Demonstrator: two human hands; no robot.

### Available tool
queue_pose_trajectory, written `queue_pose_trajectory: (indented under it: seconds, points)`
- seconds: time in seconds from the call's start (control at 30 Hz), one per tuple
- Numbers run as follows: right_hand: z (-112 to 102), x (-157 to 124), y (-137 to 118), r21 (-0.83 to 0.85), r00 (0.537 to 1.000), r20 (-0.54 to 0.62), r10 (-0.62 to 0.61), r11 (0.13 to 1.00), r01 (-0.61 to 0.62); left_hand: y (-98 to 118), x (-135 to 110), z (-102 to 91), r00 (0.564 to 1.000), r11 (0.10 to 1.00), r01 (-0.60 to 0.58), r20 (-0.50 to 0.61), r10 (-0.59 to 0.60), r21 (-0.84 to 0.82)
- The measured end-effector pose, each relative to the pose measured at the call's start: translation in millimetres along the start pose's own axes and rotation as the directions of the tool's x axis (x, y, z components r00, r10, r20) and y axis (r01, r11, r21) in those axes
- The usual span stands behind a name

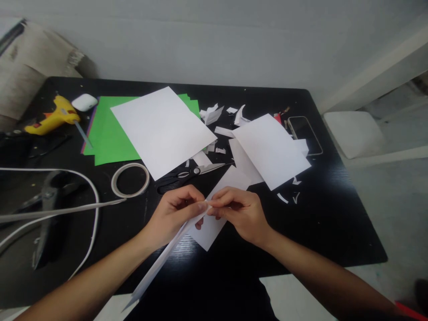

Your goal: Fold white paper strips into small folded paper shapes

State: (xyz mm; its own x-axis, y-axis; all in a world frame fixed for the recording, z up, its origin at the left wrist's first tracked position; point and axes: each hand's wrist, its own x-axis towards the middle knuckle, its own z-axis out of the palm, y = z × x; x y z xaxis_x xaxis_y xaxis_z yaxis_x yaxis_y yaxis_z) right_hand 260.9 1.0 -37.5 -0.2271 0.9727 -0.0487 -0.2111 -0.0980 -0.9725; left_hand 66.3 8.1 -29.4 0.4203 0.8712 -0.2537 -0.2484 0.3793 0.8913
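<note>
White paper, apparently folded or layered into a long narrow piece (160, 264), held in the air over the near side of the black tabletop (317, 236), slanting from the fingertips down past the near edge. Left hand (177, 214): closed on the far end, thumb on top. Right hand (245, 214): thumb and forefinger narrowed to a pinch on the same end, tips nearly meeting the left thumb. Exact layering under the fingertips: cannot tell. Step in hand, as judged: aligning or creasing at the pinched end. Match corners and edges before applying pressure. Anchor with the left thumb; work with the right pinch, in short, firm strokes away from the anchored point. Support the long free end to prevent twisting or a stray crease. For a sharper line, lower onto a flat, bare part of the tabletop, clear of the loose white sheet (209, 234) below the hands and the paper scraps (214, 116) beyond. Note the scissors (197, 170) just beyond the left hand, blades pointing right; avoid brushing against them. Leave the tape roll (114, 183) and hot glue gun (65, 113), both to the left, undisturbed.
</note>
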Motion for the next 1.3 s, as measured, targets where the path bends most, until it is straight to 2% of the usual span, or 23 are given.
queue_pose_trajectory:
  seconds: [0.2,0.37,0.53,0.73,0.83,0.97,1.17,1.3]
  points:
    - [0.1,0.0,-0.6,-0.002,1.0,-0.004,0.018,1.0,-0.018,-0.6,0.8,-0.1,1.0,1.0,-0.012,-0.006,0.012,0.011]
    - [1.3,1.6,-5.4,0.014,0.99,-0.01,0.144,0.99,-0.143,-1.1,0.9,-0.8,0.999,0.999,-0.018,-0.05,0.021,0.049]
    - [-0.1,-0.1,-7.1,0.034,0.972,0.103,0.212,0.976,-0.216,-1.3,-0.7,-1.0,0.997,0.992,-0.032,-0.063,0.04,0.122]
    - [-1.6,-1.3,-6.2,-0.01,0.971,0.139,0.194,0.981,-0.195,-1.5,-1.4,-1.2,0.997,0.976,-0.07,-0.029,0.078,0.206]
    - [-1.3,-0.9,-8.2,-0.042,0.971,0.139,0.194,0.981,-0.19,-2.5,-2.4,-2.5,0.998,0.972,-0.051,-0.02,0.057,0.227]
    - [-0.5,-0.9,-9.0,-0.059,0.968,0.144,0.203,0.979,-0.197,-5.2,-3.4,-4.2,0.999,0.97,-0.022,-0.021,0.028,0.244]
    - [0.2,0.3,-8.1,-0.086,0.968,0.127,0.216,0.975,-0.206,-7.3,-2.0,-3.7,0.994,0.949,-0.066,-0.062,0.089,0.308]
    - [-3.1,3.3,-8.1,-0.099,0.983,0.085,0.163,0.983,-0.155,-4.3,-1.1,-1.8,0.998,0.955,-0.014,-0.053,0.031,0.298]
